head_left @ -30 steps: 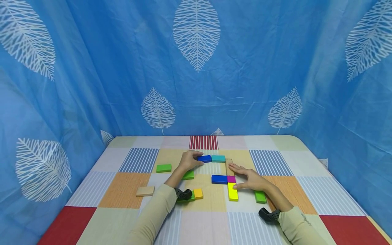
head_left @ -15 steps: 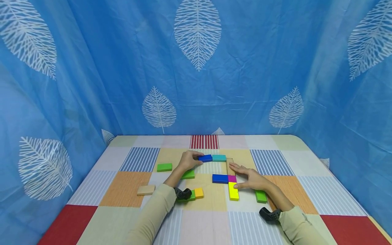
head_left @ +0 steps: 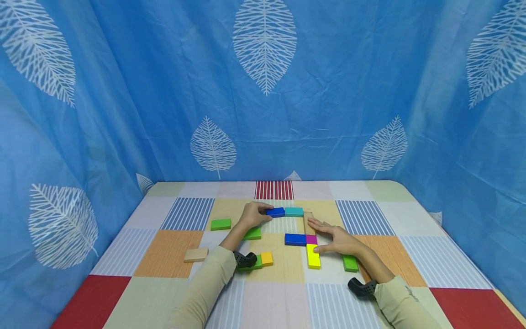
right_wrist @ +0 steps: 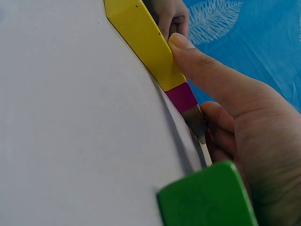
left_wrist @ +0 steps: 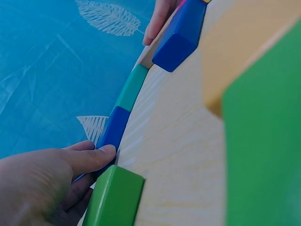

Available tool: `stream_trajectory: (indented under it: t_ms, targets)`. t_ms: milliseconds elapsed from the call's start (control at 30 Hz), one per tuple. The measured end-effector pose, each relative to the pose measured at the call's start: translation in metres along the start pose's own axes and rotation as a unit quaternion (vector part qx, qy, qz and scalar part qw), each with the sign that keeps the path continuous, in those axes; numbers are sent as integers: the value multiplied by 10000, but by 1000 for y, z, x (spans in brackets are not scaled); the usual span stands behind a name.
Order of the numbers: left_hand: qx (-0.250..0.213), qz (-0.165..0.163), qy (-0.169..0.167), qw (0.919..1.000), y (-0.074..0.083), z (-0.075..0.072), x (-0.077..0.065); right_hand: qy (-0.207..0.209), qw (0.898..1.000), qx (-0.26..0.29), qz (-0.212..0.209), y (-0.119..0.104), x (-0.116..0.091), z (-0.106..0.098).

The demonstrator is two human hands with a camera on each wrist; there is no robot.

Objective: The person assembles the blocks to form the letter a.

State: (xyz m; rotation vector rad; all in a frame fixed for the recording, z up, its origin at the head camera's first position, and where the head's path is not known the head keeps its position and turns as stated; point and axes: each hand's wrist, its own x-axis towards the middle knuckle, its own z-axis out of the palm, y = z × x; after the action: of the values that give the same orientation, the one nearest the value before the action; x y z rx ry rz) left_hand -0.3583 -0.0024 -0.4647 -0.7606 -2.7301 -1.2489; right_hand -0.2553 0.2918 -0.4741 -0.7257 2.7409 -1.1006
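Head view: a blue curtain [head_left: 328, 137] hangs behind the teal block [head_left: 293, 212], which lies on the tabletop [head_left: 275, 304]. Right of it, the right hand [head_left: 339, 240], fingers spread wide, touches the wooden block [head_left: 308, 224] and, nearer the person, the yellow block [head_left: 313, 258]. Left of it, the left hand [head_left: 252, 215] pinches the blue block [head_left: 276, 212] touching the teal block's left end.
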Motion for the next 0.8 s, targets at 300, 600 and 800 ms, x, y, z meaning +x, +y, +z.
stream_trajectory:
  t_ms: [300, 600, 800]
  targets:
    - [-92, -71, -128, 9999, 2, -1, 0, 14, 10000, 54, -53, 1, 0, 0]
    - [-637, -49, 48, 9979, 7, -18, -14, -4, 10000, 15, -34, 1, 1, 0]
    - [-745, 121, 403, 9963, 11, -32, -38, 21, 10000, 62, -72, 4, 0, 0]
